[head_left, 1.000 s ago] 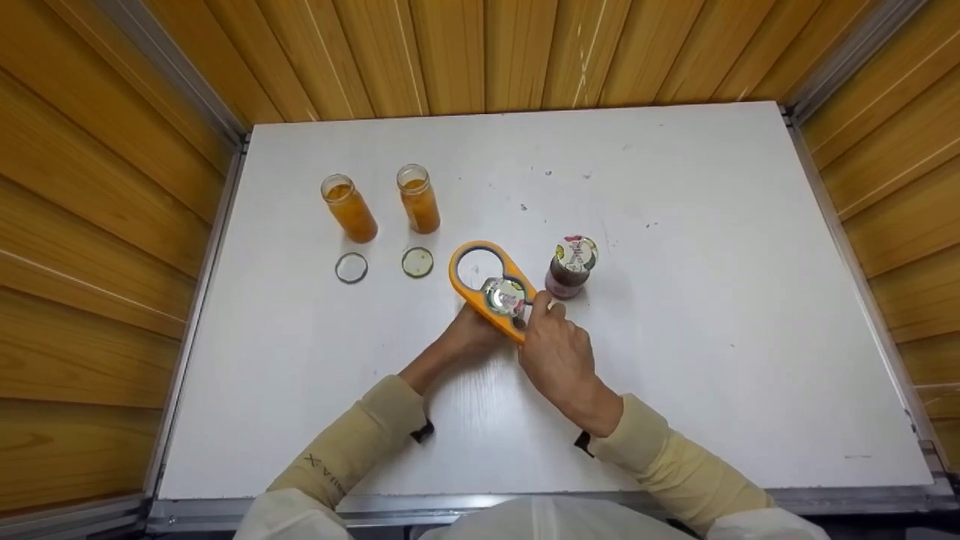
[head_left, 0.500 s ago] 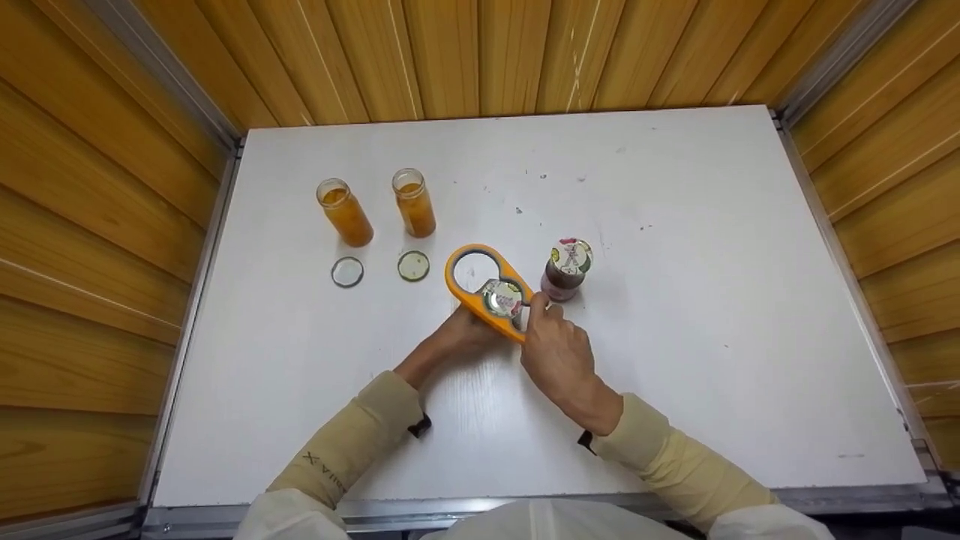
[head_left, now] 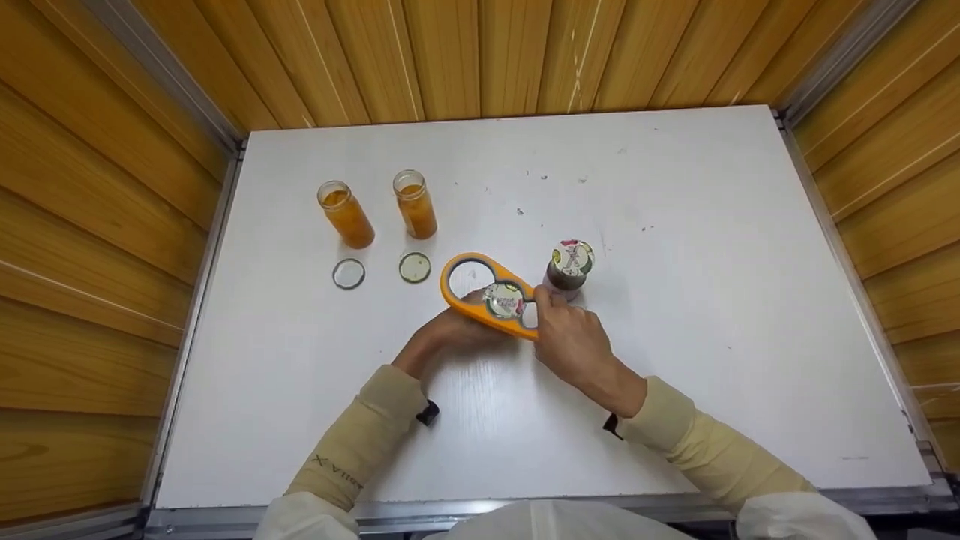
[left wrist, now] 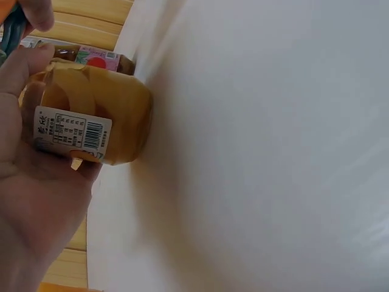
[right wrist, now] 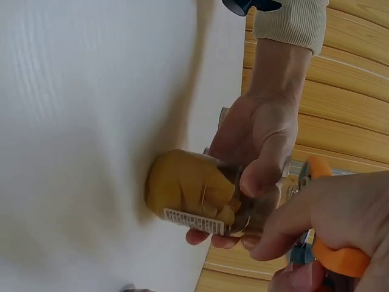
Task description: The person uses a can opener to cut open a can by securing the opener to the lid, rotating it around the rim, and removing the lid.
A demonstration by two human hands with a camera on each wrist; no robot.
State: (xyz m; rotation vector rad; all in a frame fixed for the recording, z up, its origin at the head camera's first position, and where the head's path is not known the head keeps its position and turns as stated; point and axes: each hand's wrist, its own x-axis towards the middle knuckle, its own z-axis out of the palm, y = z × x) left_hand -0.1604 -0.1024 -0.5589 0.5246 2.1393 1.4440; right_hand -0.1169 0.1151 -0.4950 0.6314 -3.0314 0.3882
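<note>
My left hand (head_left: 454, 326) grips a glass jar (left wrist: 124, 100) of yellow fruit pieces from the side, fingers and thumb wrapped round its upper part. The jar's base is close over the table in both wrist views. An orange jar opener (head_left: 484, 313) with several ring openings lies across the jar's top, and the patterned lid (head_left: 505, 300) shows inside its middle ring. My right hand (head_left: 576, 341) holds the opener by its right end, fingers curled round it. A dark closed jar (head_left: 566, 277) with a similar patterned lid stands just beyond my right hand.
Two uncapped jars of orange contents, a left one (head_left: 349, 219) and a right one (head_left: 416, 206), stand at the back left. In front of them lie a pale lid (head_left: 349, 274) and a greenish lid (head_left: 414, 267). Wood-look panels (head_left: 450, 60) border the white table (head_left: 712, 247).
The opener has turned counterclockwise as seen from above, its right end swinging right and away from me. My right hand has moved right with it, while my left hand still grips the jar.
</note>
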